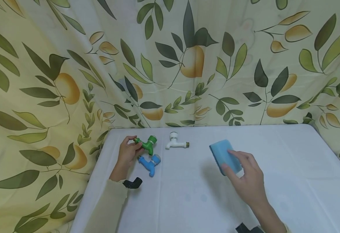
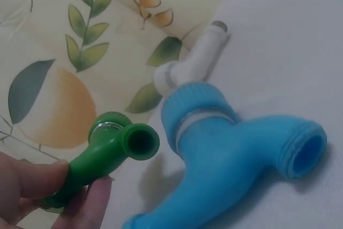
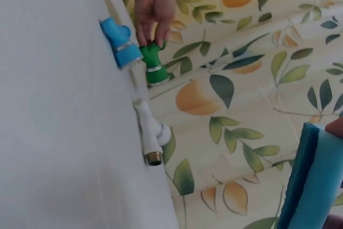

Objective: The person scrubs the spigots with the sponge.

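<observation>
from my remote seat i saw the leaf-and-fruit curtain [image 1: 170, 61] filling the whole background, and below it the white table [image 1: 289, 181]. on the table's right half the blue sponge [image 1: 224, 156] stood tilted on its edge, a thick rectangular block, light blue with a darker blue side; my right hand [image 1: 247, 181] had its fingers curled over the near end, gripping it. next down in size, the blue tap [image 1: 149, 163] lay on its side near the left edge, with a threaded open mouth and a pale ring under its cap. the white tap [image 1: 175, 142] lay further back, well apart from the sponge, brass-coloured at its tip. the green tap [image 1: 147, 144] was smallest in view: glossy green plastic, a silver ring below its cap, round open spout. it was held just above the blue tap, my left hand [image 1: 127, 153] pinching its stem between thumb and fingertips [image 2: 88, 205]
</observation>
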`<action>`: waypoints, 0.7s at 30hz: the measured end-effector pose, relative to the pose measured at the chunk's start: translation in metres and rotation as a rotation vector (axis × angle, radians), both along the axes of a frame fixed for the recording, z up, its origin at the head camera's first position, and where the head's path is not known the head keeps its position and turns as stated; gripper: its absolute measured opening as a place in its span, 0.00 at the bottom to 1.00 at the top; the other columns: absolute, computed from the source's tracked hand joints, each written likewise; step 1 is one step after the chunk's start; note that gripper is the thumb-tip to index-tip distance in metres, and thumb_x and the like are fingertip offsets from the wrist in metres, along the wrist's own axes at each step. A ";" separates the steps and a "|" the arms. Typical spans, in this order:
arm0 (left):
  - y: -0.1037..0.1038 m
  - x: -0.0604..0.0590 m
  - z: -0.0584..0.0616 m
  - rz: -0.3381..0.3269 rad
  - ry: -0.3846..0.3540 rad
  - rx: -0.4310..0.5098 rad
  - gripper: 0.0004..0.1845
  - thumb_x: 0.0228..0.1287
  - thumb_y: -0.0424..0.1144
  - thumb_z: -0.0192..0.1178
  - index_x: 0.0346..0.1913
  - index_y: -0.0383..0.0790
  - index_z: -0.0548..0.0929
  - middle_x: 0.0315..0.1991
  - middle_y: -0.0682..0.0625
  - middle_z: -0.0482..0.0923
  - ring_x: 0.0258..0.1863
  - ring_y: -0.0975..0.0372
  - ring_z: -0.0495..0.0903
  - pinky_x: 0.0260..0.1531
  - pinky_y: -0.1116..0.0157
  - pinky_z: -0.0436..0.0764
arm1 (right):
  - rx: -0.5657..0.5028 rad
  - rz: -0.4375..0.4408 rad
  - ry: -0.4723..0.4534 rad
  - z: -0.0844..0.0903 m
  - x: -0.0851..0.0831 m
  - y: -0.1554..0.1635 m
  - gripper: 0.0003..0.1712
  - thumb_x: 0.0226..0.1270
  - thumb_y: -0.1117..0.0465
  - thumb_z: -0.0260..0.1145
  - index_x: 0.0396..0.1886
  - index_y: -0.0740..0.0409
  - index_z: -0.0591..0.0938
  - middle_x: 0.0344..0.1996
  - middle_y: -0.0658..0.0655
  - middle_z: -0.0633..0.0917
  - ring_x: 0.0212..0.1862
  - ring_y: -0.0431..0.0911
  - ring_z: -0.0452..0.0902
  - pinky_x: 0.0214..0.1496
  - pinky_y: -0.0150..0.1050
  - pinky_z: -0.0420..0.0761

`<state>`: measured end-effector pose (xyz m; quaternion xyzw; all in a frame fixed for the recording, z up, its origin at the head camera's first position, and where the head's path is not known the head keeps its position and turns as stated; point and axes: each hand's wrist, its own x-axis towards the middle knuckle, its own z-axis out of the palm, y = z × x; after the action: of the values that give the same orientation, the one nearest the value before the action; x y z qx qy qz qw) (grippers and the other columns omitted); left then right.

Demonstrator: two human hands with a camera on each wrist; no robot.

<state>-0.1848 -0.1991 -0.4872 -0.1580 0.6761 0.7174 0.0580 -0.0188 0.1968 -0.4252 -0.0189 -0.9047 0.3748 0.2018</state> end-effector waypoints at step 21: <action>-0.008 -0.009 -0.018 -0.039 -0.042 -0.383 0.24 0.67 0.30 0.66 0.64 0.33 0.74 0.48 0.38 0.75 0.38 0.57 0.85 0.41 0.67 0.88 | -0.008 -0.002 -0.017 -0.002 -0.001 0.000 0.29 0.65 0.51 0.73 0.65 0.53 0.80 0.58 0.63 0.77 0.59 0.66 0.76 0.52 0.76 0.77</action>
<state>-0.1939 -0.2070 -0.5052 -0.1680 0.8018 0.5709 0.0546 -0.0197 0.1969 -0.4271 -0.0241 -0.9049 0.3780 0.1943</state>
